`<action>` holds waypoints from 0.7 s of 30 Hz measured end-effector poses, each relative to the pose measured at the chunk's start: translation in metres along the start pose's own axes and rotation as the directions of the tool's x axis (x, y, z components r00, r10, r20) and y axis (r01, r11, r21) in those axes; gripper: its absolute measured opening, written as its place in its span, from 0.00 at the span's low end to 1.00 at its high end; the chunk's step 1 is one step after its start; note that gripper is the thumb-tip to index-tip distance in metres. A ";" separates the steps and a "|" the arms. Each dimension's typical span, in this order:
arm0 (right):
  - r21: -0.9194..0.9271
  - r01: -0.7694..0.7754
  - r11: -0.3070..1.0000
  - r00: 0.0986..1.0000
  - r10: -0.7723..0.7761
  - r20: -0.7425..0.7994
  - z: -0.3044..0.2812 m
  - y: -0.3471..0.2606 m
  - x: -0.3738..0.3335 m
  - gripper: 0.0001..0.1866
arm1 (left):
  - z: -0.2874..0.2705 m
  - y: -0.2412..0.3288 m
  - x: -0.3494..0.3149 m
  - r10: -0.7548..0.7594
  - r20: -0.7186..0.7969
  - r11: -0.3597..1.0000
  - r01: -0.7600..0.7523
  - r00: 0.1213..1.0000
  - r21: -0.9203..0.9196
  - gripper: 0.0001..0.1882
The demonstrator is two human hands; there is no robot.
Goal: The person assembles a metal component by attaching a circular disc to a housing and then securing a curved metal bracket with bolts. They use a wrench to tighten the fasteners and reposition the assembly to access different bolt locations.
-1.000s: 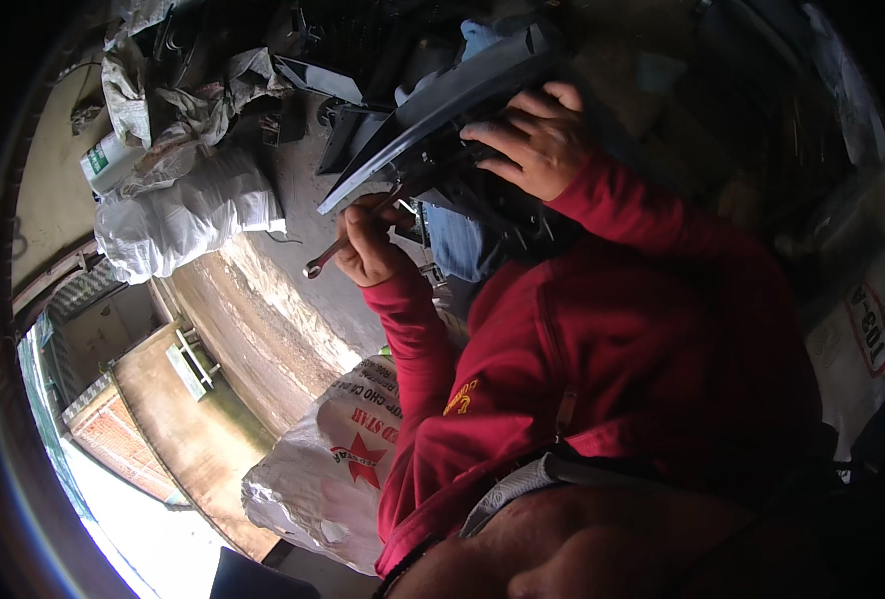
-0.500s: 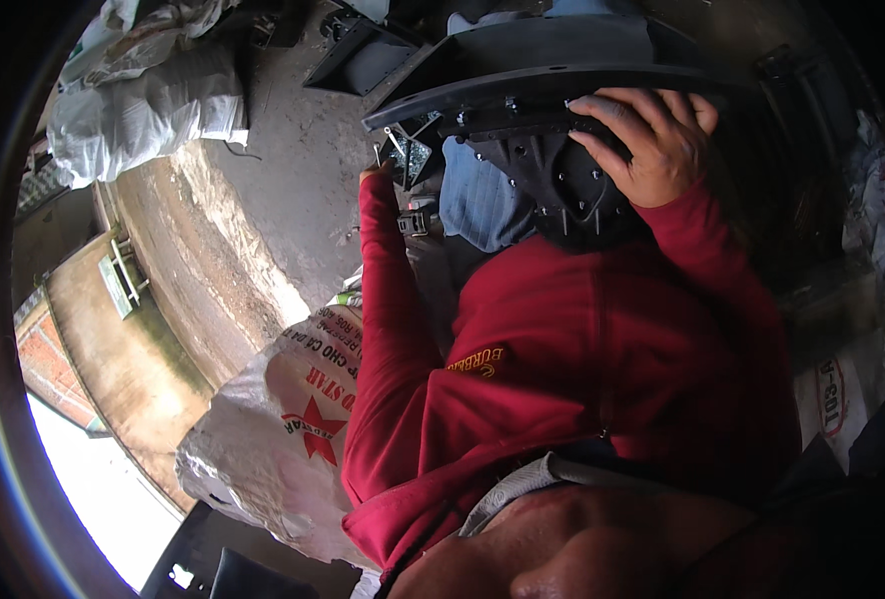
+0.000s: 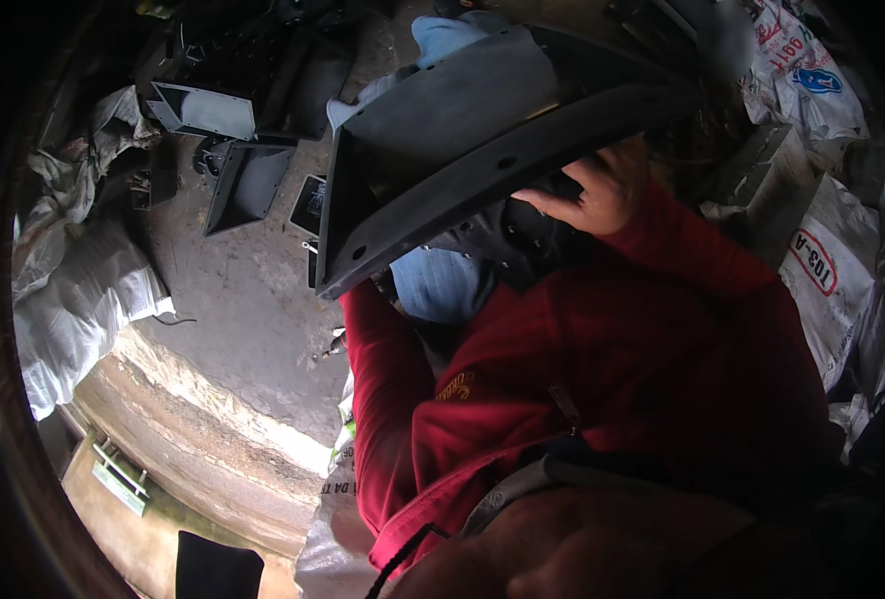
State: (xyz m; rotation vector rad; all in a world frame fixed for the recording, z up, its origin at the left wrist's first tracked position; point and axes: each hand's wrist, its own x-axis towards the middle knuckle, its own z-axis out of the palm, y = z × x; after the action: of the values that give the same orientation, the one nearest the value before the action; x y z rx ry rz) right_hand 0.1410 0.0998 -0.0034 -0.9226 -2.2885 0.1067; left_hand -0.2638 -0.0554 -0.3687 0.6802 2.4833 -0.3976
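The dark metal housing [image 3: 482, 140], a big tapering funnel-shaped casting with a flanged rim and a few bolt holes along that rim, fills the 12 o'clock part of the head view and is tilted so its open mouth faces 9 o'clock. The right hand [image 3: 592, 190] sits under its rim at about 1 o'clock, fingers curled around the lower edge and gripping it. The left hand is hidden: the red sleeve [image 3: 378, 399] runs up from 6 o'clock and disappears behind the housing's lower corner, so I cannot tell whether that hand is open or closed, or what it touches. The housing itself blocks the view of whatever lies beneath it; only a patch of light blue cloth [image 3: 438, 285] shows just below it, and another bit of the same blue peeks over its top edge.

On the concrete floor [image 3: 253, 319] at 10 to 11 o'clock lie 2 smaller funnel-shaped housings [image 3: 243, 180], one above the other, with a small flat dark square part [image 3: 309, 205] just beside them. White woven sacks [image 3: 78, 299] are heaped at 9 o'clock, and at least 2 printed sacks [image 3: 822, 260] lie at 2 to 3 o'clock. 1 more printed sack [image 3: 338, 499] sits at 6 o'clock, beside the left sleeve.
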 end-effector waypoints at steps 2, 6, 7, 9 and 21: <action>-0.001 0.008 1.000 1.000 -0.008 0.007 -0.001 0.001 0.001 0.21 | 0.001 -0.001 0.004 0.003 -0.006 1.000 -0.003 1.000 -0.003 0.14; -0.024 0.035 0.999 0.998 -0.034 0.052 -0.004 0.000 0.005 0.21 | 0.006 -0.007 0.003 -0.004 -0.025 1.000 0.003 1.000 -0.029 0.13; -0.025 0.040 0.999 0.997 -0.038 0.064 -0.005 -0.001 0.005 0.21 | 0.007 -0.009 0.002 -0.008 -0.034 0.999 0.007 0.999 -0.042 0.13; -0.030 0.048 0.998 0.997 -0.046 0.064 -0.006 -0.002 0.006 0.21 | 0.002 -0.014 0.000 -0.016 -0.057 0.998 0.013 0.998 -0.059 0.13; -0.018 0.104 0.994 0.994 -0.103 0.039 -0.011 0.003 0.008 0.22 | -0.150 -0.025 -0.183 0.221 -0.349 0.137 -0.383 0.911 -0.914 0.07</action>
State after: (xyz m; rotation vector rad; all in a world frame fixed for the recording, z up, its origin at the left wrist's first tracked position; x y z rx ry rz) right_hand 0.1454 0.1049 0.0088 -0.8164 -2.3716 0.0567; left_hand -0.2045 -0.0859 -0.1401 0.5701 1.9620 1.3989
